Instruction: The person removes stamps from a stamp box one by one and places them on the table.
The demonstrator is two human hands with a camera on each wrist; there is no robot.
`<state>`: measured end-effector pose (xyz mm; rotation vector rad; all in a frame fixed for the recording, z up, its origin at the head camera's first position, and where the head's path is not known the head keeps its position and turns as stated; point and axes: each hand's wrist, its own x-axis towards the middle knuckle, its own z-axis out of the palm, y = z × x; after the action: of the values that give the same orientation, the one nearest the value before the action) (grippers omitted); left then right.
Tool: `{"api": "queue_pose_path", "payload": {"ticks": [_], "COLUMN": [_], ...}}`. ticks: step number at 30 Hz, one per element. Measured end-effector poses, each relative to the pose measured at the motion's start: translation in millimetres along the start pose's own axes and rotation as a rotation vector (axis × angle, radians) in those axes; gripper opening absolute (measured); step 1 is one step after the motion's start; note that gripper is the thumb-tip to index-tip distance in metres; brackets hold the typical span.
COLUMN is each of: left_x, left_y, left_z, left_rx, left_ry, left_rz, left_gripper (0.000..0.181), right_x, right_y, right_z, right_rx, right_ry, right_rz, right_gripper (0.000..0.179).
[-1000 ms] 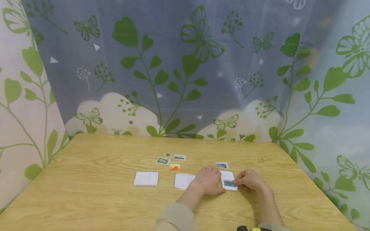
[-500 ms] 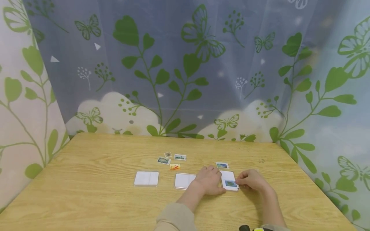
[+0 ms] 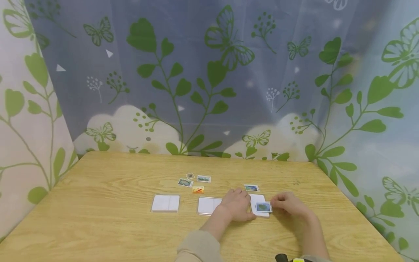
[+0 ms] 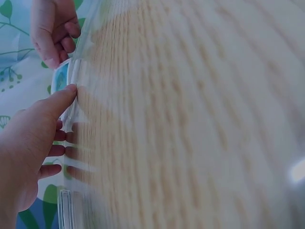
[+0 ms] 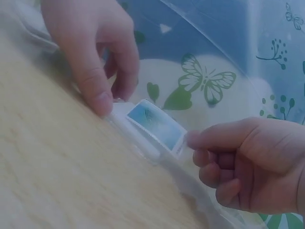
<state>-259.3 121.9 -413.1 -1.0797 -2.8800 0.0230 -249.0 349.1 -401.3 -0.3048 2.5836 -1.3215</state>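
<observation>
A small blue-and-green picture stamp [image 3: 263, 207] sticks out past the right edge of a white card in a clear case [image 3: 256, 199]. My right hand [image 3: 288, 205] pinches the stamp's right end between thumb and fingertips, as the right wrist view also shows on the stamp [image 5: 157, 125]. My left hand [image 3: 236, 205] rests on the table against the case's left side. Its thumb [image 4: 64, 98] touches the case's near edge, and the fingers extend fairly straight. The left hand partly hides a second clear case with a white card [image 3: 208, 205].
Another clear case with a white card [image 3: 165, 203] lies further left. A blue stamp [image 3: 251, 188] lies just behind the right case. Several more stamps, including a yellow-and-red one [image 3: 198, 190], lie behind the middle case. Patterned curtains [image 3: 157, 127] enclose the wooden table [image 3: 108, 225].
My right hand has drawn the stamp to the right, so it now overhangs the case's right edge. The left hand has stayed in place.
</observation>
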Motion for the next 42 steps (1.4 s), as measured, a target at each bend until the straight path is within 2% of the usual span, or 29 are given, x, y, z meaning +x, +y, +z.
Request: {"api": "queue_pose_path", "payload": {"ticks": [6, 12, 16, 26, 42], "left_x": [-1.5, -1.3, -0.6, -1.3, -1.6], "left_y": [-2.6, -2.7, -1.2, 1.5, -0.7], "left_z": [0.1, 0.1, 0.1, -2.1, 0.8], "left_rx": [-0.004, -0.013, 0.001, 0.011, 0.046], "left_ry": [0.004, 0.003, 0.006, -0.005, -0.004], "left_rz": [-0.006, 0.000, 0.008, 0.008, 0.003], "left_gripper": [0.062, 0.060, 0.062, 0.063, 0.064], "right_x": [2.4, 6.5, 10.0, 21.2, 27.0], "right_y": [-3.8, -11.6, -13.9, -4.4, 7.4], "right_z": [-3.3, -7.5, -17.0, -37.5, -42.1], "right_rx": [0.038, 0.020, -0.004, 0.126, 0.031], "right_ry": [0.033, 0.185, 0.224, 0.180, 0.167], "right_rz": [-0.019, 0.040, 0.048, 0.064, 0.113], "right_gripper": [0.021, 0.025, 0.029, 0.033, 0.033]}}
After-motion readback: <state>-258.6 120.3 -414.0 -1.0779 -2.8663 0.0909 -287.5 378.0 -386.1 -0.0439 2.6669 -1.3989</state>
